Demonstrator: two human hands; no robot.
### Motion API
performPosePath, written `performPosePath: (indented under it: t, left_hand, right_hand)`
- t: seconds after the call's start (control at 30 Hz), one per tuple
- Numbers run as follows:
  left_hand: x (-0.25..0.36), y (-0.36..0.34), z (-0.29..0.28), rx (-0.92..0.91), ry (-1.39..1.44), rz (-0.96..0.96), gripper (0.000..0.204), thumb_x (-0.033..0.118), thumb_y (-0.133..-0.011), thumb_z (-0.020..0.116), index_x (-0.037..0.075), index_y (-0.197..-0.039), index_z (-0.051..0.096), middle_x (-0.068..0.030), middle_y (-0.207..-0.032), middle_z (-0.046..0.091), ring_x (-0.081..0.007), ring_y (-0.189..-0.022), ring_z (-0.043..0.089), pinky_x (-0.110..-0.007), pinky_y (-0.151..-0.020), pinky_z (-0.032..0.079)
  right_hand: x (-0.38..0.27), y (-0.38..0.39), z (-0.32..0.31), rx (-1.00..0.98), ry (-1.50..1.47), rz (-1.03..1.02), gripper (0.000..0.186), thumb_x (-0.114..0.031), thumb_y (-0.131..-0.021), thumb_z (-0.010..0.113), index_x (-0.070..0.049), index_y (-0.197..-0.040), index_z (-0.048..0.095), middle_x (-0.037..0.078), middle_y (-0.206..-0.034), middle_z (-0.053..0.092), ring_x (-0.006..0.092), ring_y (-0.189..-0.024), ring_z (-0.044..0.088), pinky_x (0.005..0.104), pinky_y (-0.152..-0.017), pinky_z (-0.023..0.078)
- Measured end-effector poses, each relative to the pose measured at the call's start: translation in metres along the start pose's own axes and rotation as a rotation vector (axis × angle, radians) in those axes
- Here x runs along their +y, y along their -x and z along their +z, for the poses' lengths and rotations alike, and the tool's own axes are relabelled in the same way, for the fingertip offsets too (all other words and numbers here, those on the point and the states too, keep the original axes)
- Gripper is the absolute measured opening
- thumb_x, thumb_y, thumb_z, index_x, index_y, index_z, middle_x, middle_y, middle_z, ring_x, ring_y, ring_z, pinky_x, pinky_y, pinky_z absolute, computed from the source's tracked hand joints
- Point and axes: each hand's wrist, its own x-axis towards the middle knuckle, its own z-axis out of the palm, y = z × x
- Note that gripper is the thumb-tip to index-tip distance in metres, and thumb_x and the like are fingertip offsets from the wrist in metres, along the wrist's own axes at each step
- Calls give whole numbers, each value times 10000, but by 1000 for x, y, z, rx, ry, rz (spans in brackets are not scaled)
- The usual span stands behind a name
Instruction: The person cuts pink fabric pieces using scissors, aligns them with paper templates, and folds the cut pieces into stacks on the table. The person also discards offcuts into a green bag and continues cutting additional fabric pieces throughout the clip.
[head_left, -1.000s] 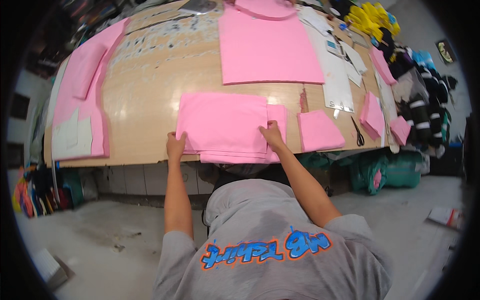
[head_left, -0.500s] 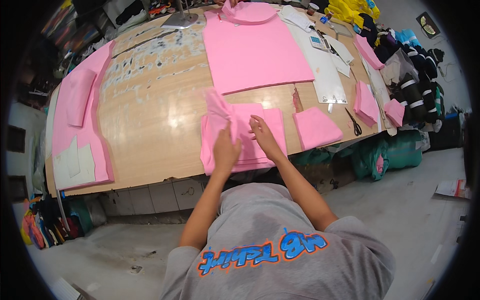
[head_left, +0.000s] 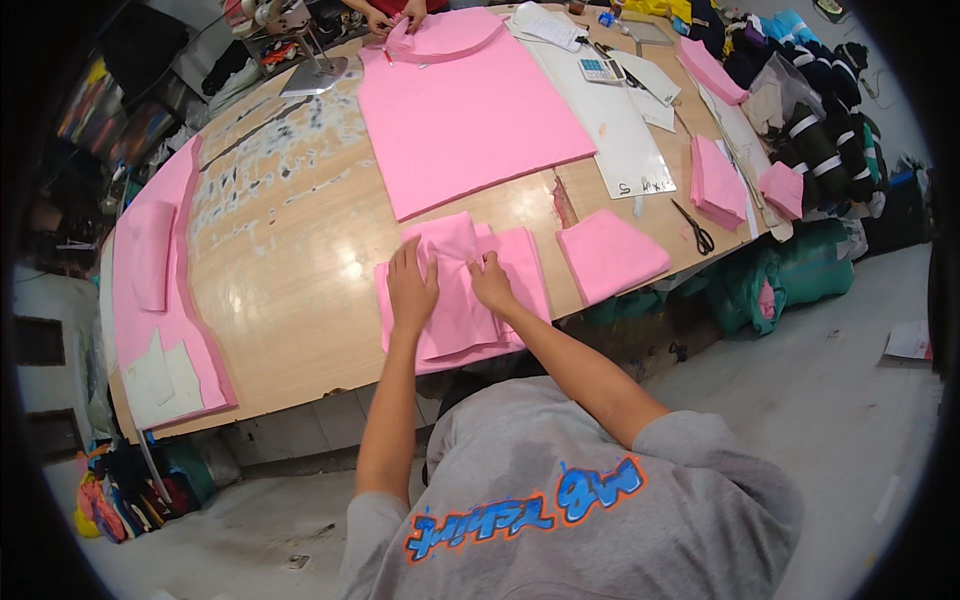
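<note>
A folded piece of pink fabric [head_left: 452, 322] lies on a wider stack of pink fabric [head_left: 528, 262] at the table's near edge. My left hand [head_left: 411, 290] rests on the left side of the folded piece, fingers stretched out. My right hand [head_left: 490, 284] is closed on the piece's right part, thumb and fingers pinching a crease. Just right of the stack sits another folded pink bundle [head_left: 612, 256]. Beyond my hands, a large pile of flat pink cut panels [head_left: 470, 130] covers the middle of the table.
Black scissors [head_left: 694, 228] lie near the right edge, beside small pink stacks [head_left: 716, 185]. A calculator [head_left: 600, 70] rests by white pattern sheets [head_left: 630, 155]. Long pink layers [head_left: 150, 340] lie at the left. Another person's hands [head_left: 392, 22] handle pink fabric at the far side.
The pink piece, raised and bunched in my left hand before, now lies flatter on the stack. My left hand has spread open; my right hand has closed on the fabric. The view has shifted.
</note>
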Motion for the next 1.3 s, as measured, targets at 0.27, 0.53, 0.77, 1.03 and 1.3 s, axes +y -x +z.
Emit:
performPosePath:
  t: [0.27, 0.53, 0.77, 1.03, 1.3]
  left_hand:
    - [-55, -72, 45, -577, -207, -23, 544, 469, -1086, 693, 41, -1421, 668, -203, -1444, 703, -432, -1352, 625, -580, -1142, 497]
    - [-65, -100, 59, -699, -130, -173, 577, 535, -1067, 707, 9, -1306, 705, -270, -1277, 765, -465, -1220, 709, -566, -1009, 569]
    - [-63, -128, 41, -857, 135, -508, 744, 599, -942, 862, -41, -1297, 724, -227, -1236, 798, -368, -1173, 757, -481, -1045, 571]
    - [-54, -91, 41, -578, 110, -674, 1076, 619, -832, 960, -35, -1588, 563, -281, -1532, 635, -365, -1438, 612, -484, -1189, 514]
    - [-68, -61, 25, -536, 294, -1085, 1022, 634, -877, 917, -116, -1502, 614, -245, -1379, 739, -320, -1223, 736, -466, -1037, 602]
  right_hand:
    - [12, 56, -21, -40, -54, -336, 871, -218, -1065, 702, -104, -1769, 201, 436, -1392, 632, 596, -1263, 662, 608, -1098, 525]
    - [24, 47, -42, -11, 61, -244, 657, -124, -1090, 624, -50, -1674, 332, 332, -1150, 716, 557, -1052, 718, 645, -908, 560]
    - [24, 47, -53, -83, 204, -325, 442, -89, -1065, 574, 5, -1478, 447, 295, -959, 748, 522, -887, 744, 646, -765, 566]
    - [44, 38, -62, -301, 293, -359, 519, -38, -974, 612, 43, -1463, 459, 279, -870, 743, 507, -851, 752, 637, -738, 568]
    - [68, 17, -62, -391, 249, -306, 346, -238, -1100, 579, -45, -1377, 502, 284, -994, 768, 536, -944, 747, 641, -845, 572]
